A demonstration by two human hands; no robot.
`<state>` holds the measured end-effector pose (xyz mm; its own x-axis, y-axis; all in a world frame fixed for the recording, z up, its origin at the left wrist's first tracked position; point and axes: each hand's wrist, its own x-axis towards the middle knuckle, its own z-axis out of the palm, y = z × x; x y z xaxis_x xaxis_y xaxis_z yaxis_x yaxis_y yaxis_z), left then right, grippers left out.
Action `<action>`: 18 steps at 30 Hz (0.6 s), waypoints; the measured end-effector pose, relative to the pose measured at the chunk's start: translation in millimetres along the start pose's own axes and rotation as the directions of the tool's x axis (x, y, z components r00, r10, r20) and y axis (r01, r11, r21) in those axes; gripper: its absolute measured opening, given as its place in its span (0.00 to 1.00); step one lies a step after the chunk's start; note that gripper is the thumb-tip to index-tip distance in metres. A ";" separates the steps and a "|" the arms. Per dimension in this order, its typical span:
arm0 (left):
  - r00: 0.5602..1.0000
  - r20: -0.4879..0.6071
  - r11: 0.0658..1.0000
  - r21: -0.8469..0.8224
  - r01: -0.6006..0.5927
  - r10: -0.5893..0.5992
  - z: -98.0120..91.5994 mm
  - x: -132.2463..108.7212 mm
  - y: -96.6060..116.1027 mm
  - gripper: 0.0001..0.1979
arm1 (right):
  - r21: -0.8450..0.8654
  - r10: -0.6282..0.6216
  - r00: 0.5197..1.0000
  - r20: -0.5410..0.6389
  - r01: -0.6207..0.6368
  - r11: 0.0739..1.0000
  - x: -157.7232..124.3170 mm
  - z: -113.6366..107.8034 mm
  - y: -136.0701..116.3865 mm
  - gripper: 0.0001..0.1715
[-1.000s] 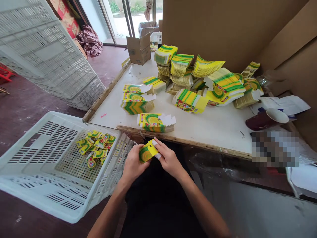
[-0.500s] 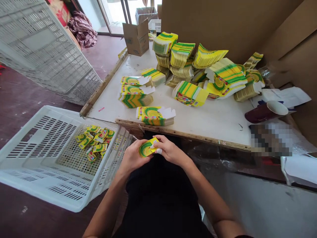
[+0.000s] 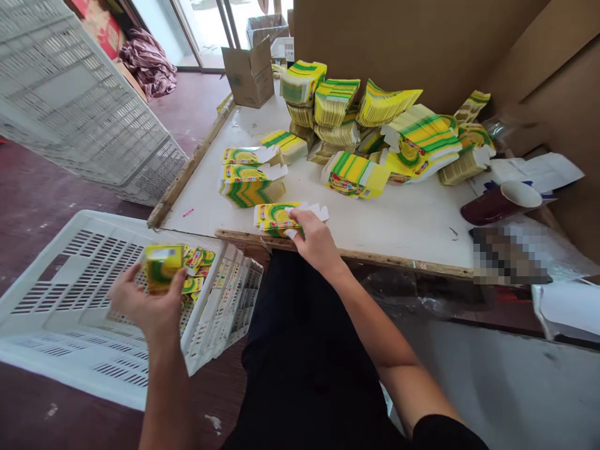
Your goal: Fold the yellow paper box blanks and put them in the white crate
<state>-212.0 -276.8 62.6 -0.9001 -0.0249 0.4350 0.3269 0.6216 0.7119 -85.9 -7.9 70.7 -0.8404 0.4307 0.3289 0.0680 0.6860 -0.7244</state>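
My left hand (image 3: 152, 300) is over the white crate (image 3: 84, 219), its fingers gripping a folded yellow-green box (image 3: 164, 265), slightly blurred. Beneath it, several similar small boxes (image 3: 199, 259) lie in the crate. At the table's front edge my right hand (image 3: 312, 240) pinches the small stack of flat cartons (image 3: 272, 219), thumb and fingertips on its right part. White coverings show on some of its fingertips. Farther back on the left stands another pile of flat cartons (image 3: 250, 187).
Large carton bundles (image 3: 337, 103) and a loose bundle (image 3: 354, 175) sit on the white table (image 3: 403, 231). A maroon cup (image 3: 492, 206) lies at the right, a cardboard box (image 3: 248, 75) at the back left. Stacked crates (image 3: 94, 106) stand left.
My hands have parted. The left has carried the box left over the crate; the right has let go of it and moved up onto the front carton stack. The view has shifted slightly.
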 end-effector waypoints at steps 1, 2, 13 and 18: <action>0.996 -0.082 0.999 0.014 0.032 -0.031 -6.6 2.8 -2.9 0.36 | -0.080 0.036 0.999 0.001 -0.035 0.996 8.5 -2.1 2.8 0.24; 0.991 -0.121 0.998 0.002 0.056 -0.055 -10.9 2.8 -4.7 0.34 | -0.158 0.076 0.997 0.012 -0.073 0.985 15.4 -3.2 5.6 0.24; 0.937 0.344 0.922 -0.379 0.083 0.056 40.5 -45.7 15.1 0.14 | -0.370 0.119 0.992 0.042 -0.095 0.924 25.2 8.5 20.8 0.23; 0.822 0.469 0.874 -0.480 -0.071 0.324 50.8 -57.4 34.9 0.08 | -0.282 0.120 0.993 -0.017 -0.120 0.952 24.6 10.7 20.5 0.23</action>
<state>-163.6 -213.9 34.4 -0.7690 0.5477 0.3298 0.4877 0.1690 0.8565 -111.0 10.6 57.5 -0.8168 0.5198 0.2502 0.3169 0.7667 -0.5583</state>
